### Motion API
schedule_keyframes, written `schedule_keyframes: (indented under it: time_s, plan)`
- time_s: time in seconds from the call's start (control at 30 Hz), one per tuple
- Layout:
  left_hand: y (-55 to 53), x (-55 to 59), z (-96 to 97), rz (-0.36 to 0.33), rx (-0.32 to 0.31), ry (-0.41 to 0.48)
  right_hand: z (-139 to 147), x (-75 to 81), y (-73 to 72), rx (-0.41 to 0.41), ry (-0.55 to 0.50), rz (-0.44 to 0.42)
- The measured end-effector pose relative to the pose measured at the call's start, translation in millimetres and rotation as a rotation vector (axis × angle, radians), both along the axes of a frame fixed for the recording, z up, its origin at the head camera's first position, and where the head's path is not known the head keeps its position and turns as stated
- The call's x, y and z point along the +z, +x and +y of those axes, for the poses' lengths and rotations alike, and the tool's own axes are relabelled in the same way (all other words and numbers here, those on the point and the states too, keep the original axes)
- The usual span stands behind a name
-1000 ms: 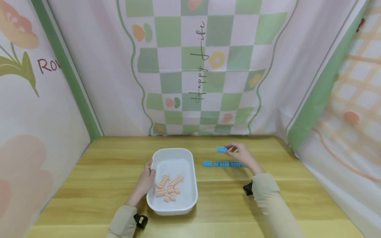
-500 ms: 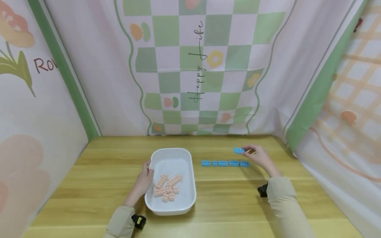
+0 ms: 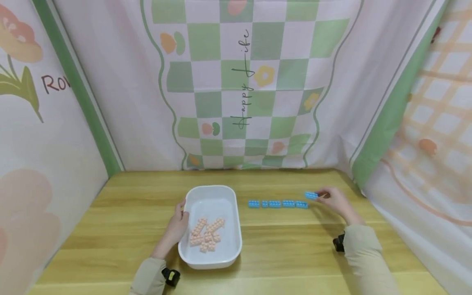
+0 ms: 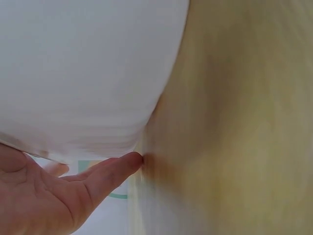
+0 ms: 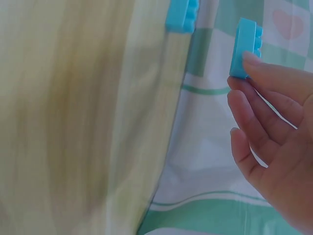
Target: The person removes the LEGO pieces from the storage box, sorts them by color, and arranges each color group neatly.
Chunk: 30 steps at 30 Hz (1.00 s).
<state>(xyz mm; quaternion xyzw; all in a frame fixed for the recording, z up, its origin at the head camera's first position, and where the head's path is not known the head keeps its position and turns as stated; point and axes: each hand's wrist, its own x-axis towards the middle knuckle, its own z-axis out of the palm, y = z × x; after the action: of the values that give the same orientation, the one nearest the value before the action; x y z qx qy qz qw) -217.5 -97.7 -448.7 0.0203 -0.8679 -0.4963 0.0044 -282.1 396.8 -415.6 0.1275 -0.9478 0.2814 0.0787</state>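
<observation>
My right hand (image 3: pixel 336 203) pinches a light-blue building block (image 5: pixel 239 54) by one end, between thumb and fingertips. In the head view it is held up just past the right end of a row of blue blocks (image 3: pixel 274 204). The end block (image 5: pixel 178 17) of that row shows at the top of the right wrist view. My left hand (image 3: pixel 178 224) grips the left side of a white tub (image 3: pixel 214 205), thumb at the rim and fingers along the outer wall. Several pale-pink blocks (image 3: pixel 208 237) lie heaped in the tub.
The wooden table (image 3: pixel 287 250) carries the tub and the blue row to its right. A checkered curtain (image 3: pixel 239 102) hangs along the table's back edge, with more patterned cloth on both sides.
The right hand has carried its blue block rightward and slightly lower, from above the row to beyond its right end. The left hand has stayed on the tub.
</observation>
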Motion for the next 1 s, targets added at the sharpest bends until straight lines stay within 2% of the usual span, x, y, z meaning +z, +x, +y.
schedule_keyframes:
  time_s: [0.6, 0.8, 1.0]
  plan:
    - [3.5, 1.6, -3.2, 0.004, -0.018, 0.016, 23.0, -10.8, 2.3, 0.004, 0.045, -0.097]
    - [2.2, 1.4, -2.8, -0.012, -0.024, 0.019, 24.3, -12.1, 0.6, -0.003, 0.057, -0.150]
    - [2.0, 1.3, -1.3, 0.004, -0.018, 0.010, 23.7, -12.3, 0.9, -0.006, 0.057, -0.166]
